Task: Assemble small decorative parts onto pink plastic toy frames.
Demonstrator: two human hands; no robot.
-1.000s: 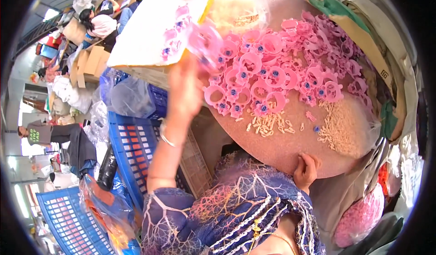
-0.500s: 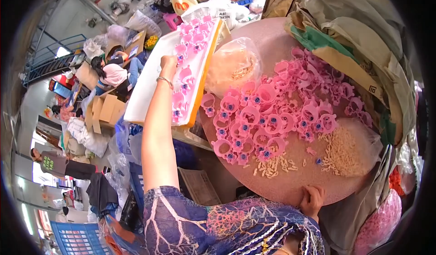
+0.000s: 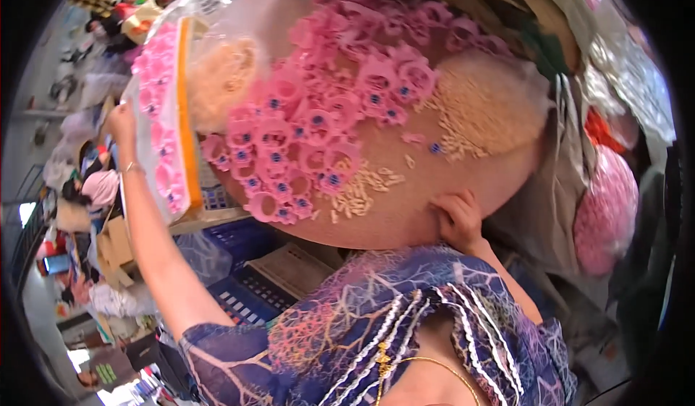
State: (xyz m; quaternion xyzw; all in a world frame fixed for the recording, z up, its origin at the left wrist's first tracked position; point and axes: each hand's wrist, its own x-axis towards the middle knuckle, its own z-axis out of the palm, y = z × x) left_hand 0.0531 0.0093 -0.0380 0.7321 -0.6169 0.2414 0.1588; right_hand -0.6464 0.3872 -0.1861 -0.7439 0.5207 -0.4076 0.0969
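The left hand (image 3: 119,120) holds in its grip the far-left edge of a white tray (image 3: 168,116) of pink flower pieces (image 3: 156,73) (tilted beside the table (image 3: 405,218)); the right hand (image 3: 457,218), fingers curled, rests on the round table's near rim.

Left arm stretched up and out, nearly straight, bare forearm, thin bangle at the wrist. Left hand (image 3: 121,122) at full reach, fingers wrapped in a grip. Right hand (image 3: 457,219) low and close to the chest, fingers curled loosely, elbow bent and tucked in.
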